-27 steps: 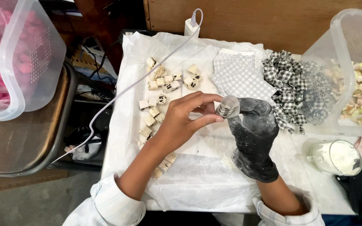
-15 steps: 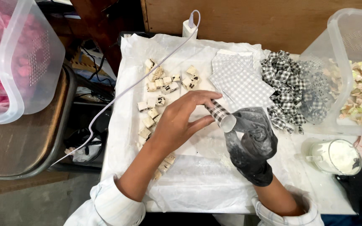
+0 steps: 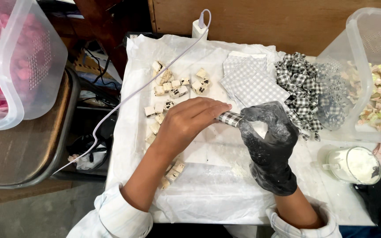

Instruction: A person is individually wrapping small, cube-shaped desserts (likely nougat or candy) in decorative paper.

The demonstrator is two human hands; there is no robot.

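Head view: bare left hand (image 3: 186, 125) and black-gloved right hand (image 3: 267, 132) meet over the middle of the table (image 3: 305, 194), which is covered in white paper. Both pinch one small checked-wrapped piece (image 3: 229, 118): left fingertips closed on its left end, gloved fingers curled round its right end. The piece is held just above the paper, not resting on it.

Around it:
- unwrapped white cubes (image 3: 173, 86) scattered toward the far-left part of the table, a few more near the left forearm
- stack of grey checked wrappers (image 3: 252, 81) at the far edge, just beyond the hands
- pile of finished black-and-white checked pieces (image 3: 298, 83) right of the stack
- clear tub of pale wrapped pieces (image 3: 375, 57) at the far-right corner
- cup of white powder (image 3: 353, 165) near the right edge
- white cable (image 3: 124, 103) running across the left side

Risks, my read: the glove looks dusted with powder, so grip on the wrapper could slip. Uneven twist at the ends could tear the paper or leave it loose. The left forearm is close to the near cubes and could knock them off the edge.
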